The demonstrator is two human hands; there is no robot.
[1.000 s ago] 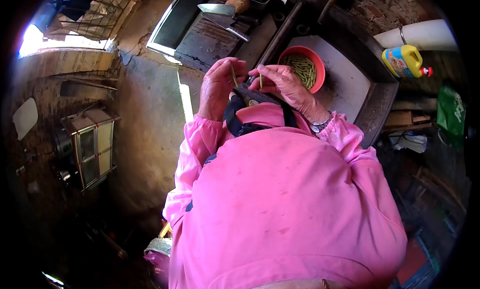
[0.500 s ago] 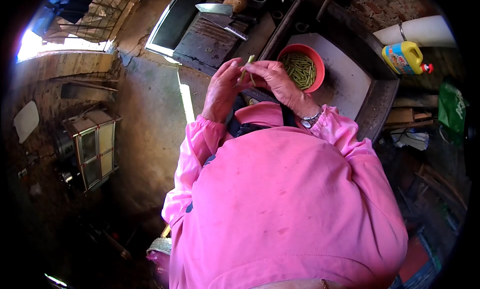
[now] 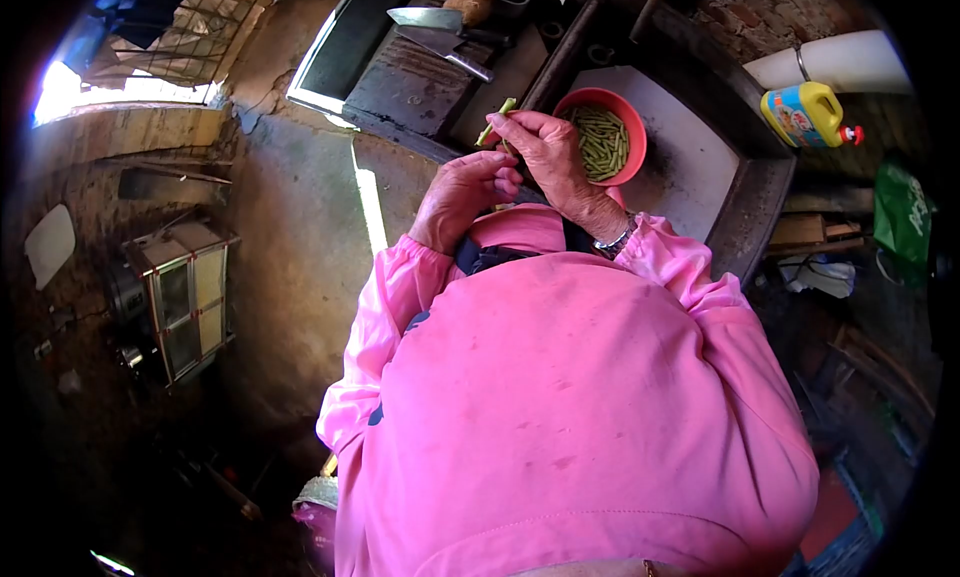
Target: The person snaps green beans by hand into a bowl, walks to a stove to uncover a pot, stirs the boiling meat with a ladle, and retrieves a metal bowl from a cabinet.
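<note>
Green pod (image 3: 509, 105) juts at a tilt from the right hand (image 3: 555, 162), pinched between thumb and forefinger, a light hold that suits something so slender and leaves its upper end free. Just below those fingers, the left hand (image 3: 463, 195) has its fingers curled inward, perhaps to steady the work; whether they grip anything I cannot tell. Just beside the right fingers, a red bowl (image 3: 640, 142) full of short green pieces (image 3: 604, 145) sits on the pale surface (image 3: 690, 127), probably for easy reach. Farther ahead and left of the fingers lie knives (image 3: 425, 18), seemingly set aside because bare fingers suffice. Well off to their right is a yellow jug (image 3: 818, 107), out of the way.
</note>
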